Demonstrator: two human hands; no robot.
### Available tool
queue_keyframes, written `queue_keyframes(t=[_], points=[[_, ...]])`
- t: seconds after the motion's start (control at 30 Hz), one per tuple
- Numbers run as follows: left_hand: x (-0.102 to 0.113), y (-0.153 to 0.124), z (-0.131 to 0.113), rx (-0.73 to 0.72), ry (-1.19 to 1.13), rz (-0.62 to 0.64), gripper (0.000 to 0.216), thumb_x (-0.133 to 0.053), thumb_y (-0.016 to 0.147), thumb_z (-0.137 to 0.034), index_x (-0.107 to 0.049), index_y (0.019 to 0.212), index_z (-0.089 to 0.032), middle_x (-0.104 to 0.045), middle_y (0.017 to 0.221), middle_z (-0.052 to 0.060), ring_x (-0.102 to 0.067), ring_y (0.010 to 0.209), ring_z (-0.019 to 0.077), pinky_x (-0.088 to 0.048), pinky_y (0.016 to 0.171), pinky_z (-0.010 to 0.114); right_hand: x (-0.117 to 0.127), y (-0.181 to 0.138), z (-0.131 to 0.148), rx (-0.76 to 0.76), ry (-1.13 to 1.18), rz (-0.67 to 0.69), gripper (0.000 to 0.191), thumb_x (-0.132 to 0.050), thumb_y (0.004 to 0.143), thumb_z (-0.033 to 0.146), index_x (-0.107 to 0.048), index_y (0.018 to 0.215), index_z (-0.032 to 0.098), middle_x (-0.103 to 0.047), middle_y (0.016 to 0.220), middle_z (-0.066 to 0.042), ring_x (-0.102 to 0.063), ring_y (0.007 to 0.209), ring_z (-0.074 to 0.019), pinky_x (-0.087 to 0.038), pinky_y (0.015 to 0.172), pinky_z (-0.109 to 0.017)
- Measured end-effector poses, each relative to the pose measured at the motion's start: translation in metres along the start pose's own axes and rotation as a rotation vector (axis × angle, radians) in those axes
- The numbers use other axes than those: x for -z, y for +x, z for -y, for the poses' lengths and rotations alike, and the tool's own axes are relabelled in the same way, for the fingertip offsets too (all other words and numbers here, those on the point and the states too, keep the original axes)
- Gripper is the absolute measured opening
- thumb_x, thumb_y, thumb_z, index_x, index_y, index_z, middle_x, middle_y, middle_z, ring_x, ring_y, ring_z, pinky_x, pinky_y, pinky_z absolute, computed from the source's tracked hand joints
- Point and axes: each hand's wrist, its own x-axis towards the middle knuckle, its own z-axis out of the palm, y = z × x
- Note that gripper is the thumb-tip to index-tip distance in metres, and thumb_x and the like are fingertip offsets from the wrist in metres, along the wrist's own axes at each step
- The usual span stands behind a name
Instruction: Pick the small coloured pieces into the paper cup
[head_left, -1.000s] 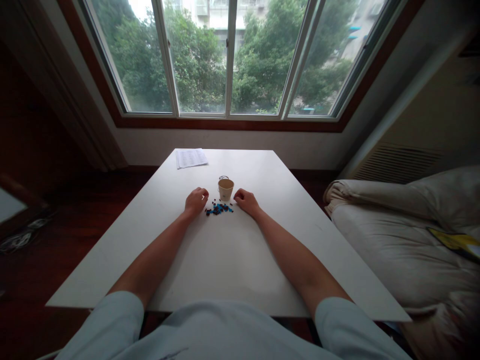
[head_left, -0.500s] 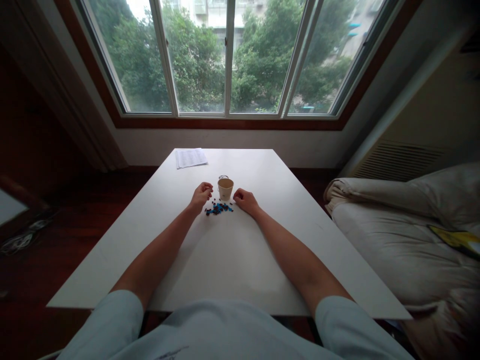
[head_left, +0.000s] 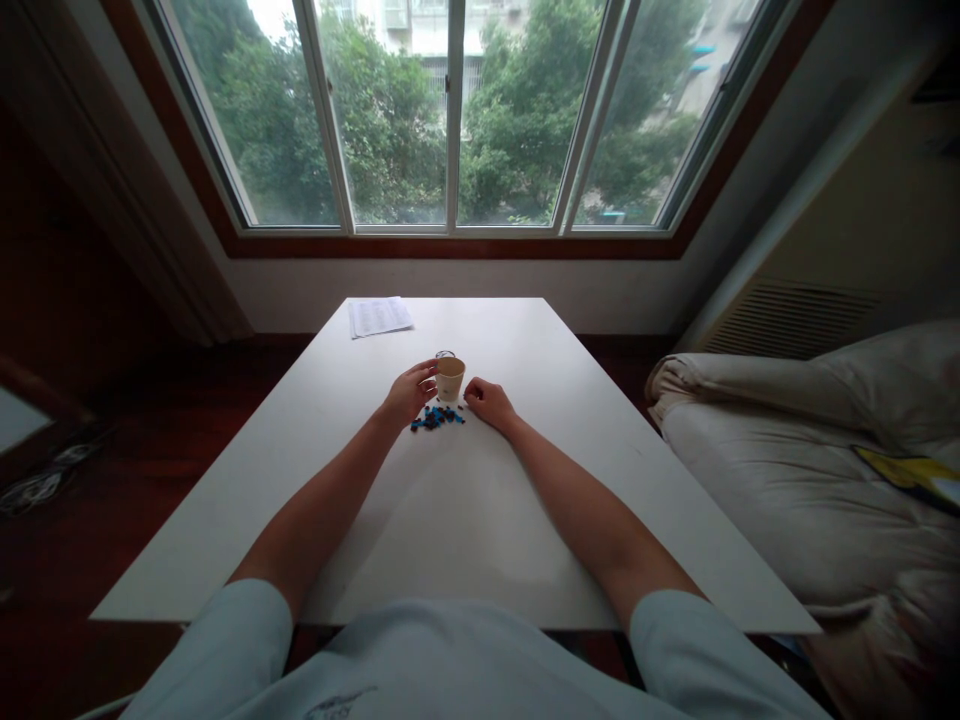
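Observation:
A tan paper cup (head_left: 450, 384) stands upright on the white table (head_left: 457, 520). My left hand (head_left: 411, 392) is at its left side with the fingers stretched out and apart; the fingertips meet the cup's edge in view, though I cannot tell if they press on it. Just right of the cup rests my right hand (head_left: 490, 403), fingers curled in; anything inside them is hidden. In front of the cup, between both hands, lies a loose pile of small blue and dark brown pieces (head_left: 436, 418), too small to name.
Behind the cup is a small thin loop (head_left: 445, 354), partly hidden. Printed papers (head_left: 381, 317) lie at the table's far left corner. A padded beige seat (head_left: 780, 480) with a folded cover stands to the right, and a window (head_left: 450, 120) lies beyond the table.
My left hand has moved right and its fingers have opened out to the cup's left side. My right hand stays where it was beside the cup.

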Motion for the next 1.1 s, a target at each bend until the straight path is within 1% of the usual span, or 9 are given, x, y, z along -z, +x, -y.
queue_keyframes(t=[0.13, 0.27, 0.37, 0.5, 0.57, 0.63, 0.73, 0.9, 1.1], points=[[-0.005, -0.004, -0.007, 0.012, -0.013, 0.055, 0.035, -0.062, 0.084, -0.027, -0.064, 0.117, -0.016, -0.066, 0.120, 0.012, -0.059, 0.069, 0.0085, -0.055, 0.073, 0.029, 0.001, 0.000, 0.001, 0.004, 0.012, 0.004, 0.012, -0.054, 0.076, 0.025, -0.065, 0.081, 0.021, -0.064, 0.070, 0.002, -0.051, 0.064, -0.0128, -0.039, 0.062, -0.025], [-0.005, -0.006, -0.010, 0.009, 0.027, 0.035, 0.040, -0.064, 0.083, -0.028, -0.063, 0.121, -0.017, -0.064, 0.125, 0.013, -0.059, 0.070, 0.0086, -0.055, 0.074, 0.030, 0.001, -0.001, 0.001, 0.000, 0.014, -0.005, 0.012, -0.055, 0.076, 0.026, -0.065, 0.081, 0.021, -0.063, 0.069, 0.002, -0.051, 0.063, -0.0128, -0.038, 0.061, -0.025], [0.000, -0.003, -0.009, 0.000, 0.091, 0.008, 0.041, -0.063, 0.081, -0.028, -0.063, 0.120, -0.017, -0.066, 0.121, 0.012, -0.059, 0.070, 0.0086, -0.055, 0.073, 0.029, 0.001, -0.001, 0.001, -0.011, 0.018, -0.008, 0.012, -0.056, 0.076, 0.026, -0.065, 0.081, 0.021, -0.064, 0.070, 0.001, -0.051, 0.063, -0.0129, -0.039, 0.062, -0.025], [0.008, 0.003, -0.003, -0.033, 0.212, -0.036, 0.034, -0.060, 0.079, -0.025, -0.067, 0.111, -0.017, -0.067, 0.101, 0.008, -0.056, 0.064, 0.0075, -0.051, 0.068, 0.026, 0.001, 0.001, -0.002, -0.042, 0.041, -0.028, 0.013, -0.057, 0.075, 0.028, -0.065, 0.081, 0.020, -0.065, 0.070, 0.001, -0.051, 0.063, -0.0128, -0.039, 0.061, -0.024], [0.014, 0.004, 0.003, -0.086, 0.323, -0.087, 0.029, -0.058, 0.079, -0.024, -0.068, 0.105, -0.017, -0.067, 0.092, 0.006, -0.054, 0.062, 0.0080, -0.050, 0.066, 0.026, 0.000, 0.003, -0.004, -0.067, 0.072, -0.046, 0.013, -0.058, 0.075, 0.029, -0.065, 0.081, 0.021, -0.065, 0.069, 0.001, -0.052, 0.063, -0.0129, -0.040, 0.062, -0.024], [0.020, 0.002, 0.009, -0.201, 0.482, -0.153, 0.027, -0.053, 0.080, -0.024, -0.070, 0.101, -0.017, -0.066, 0.086, 0.005, -0.054, 0.064, 0.0101, -0.048, 0.066, 0.026, -0.001, 0.004, -0.006, -0.095, 0.125, -0.067, 0.014, -0.058, 0.075, 0.029, -0.065, 0.082, 0.020, -0.066, 0.070, 0.001, -0.054, 0.064, -0.0132, -0.042, 0.064, -0.025], [0.032, -0.003, 0.018, -0.373, 0.742, -0.226, 0.027, -0.048, 0.082, -0.022, -0.071, 0.097, -0.019, -0.068, 0.088, 0.005, -0.058, 0.073, 0.0139, -0.049, 0.072, 0.028, -0.003, 0.006, -0.007, -0.134, 0.223, -0.095, 0.014, -0.057, 0.074, 0.030, -0.063, 0.082, 0.020, -0.067, 0.071, 0.001, -0.057, 0.066, -0.0142, -0.046, 0.067, -0.027], [0.047, -0.006, 0.026, -0.382, 0.986, -0.169, 0.025, -0.048, 0.084, -0.020, -0.071, 0.094, -0.020, -0.070, 0.097, 0.005, -0.061, 0.082, 0.0161, -0.049, 0.080, 0.030, -0.002, 0.010, -0.003, -0.162, 0.370, -0.175, 0.016, -0.059, 0.071, 0.032, -0.059, 0.082, 0.021, -0.067, 0.074, -0.001, -0.060, 0.070, -0.0167, -0.049, 0.066, -0.029], [0.050, -0.002, 0.031, -0.421, 1.202, -0.026, 0.025, -0.049, 0.083, -0.015, -0.073, 0.089, -0.021, -0.067, 0.096, 0.005, -0.059, 0.087, 0.0174, -0.048, 0.084, 0.031, 0.004, 0.019, 0.010, -0.137, 0.496, -0.240, 0.020, -0.058, 0.072, 0.034, -0.059, 0.086, 0.020, -0.067, 0.083, -0.004, -0.061, 0.072, -0.0165, -0.049, 0.063, -0.028]])
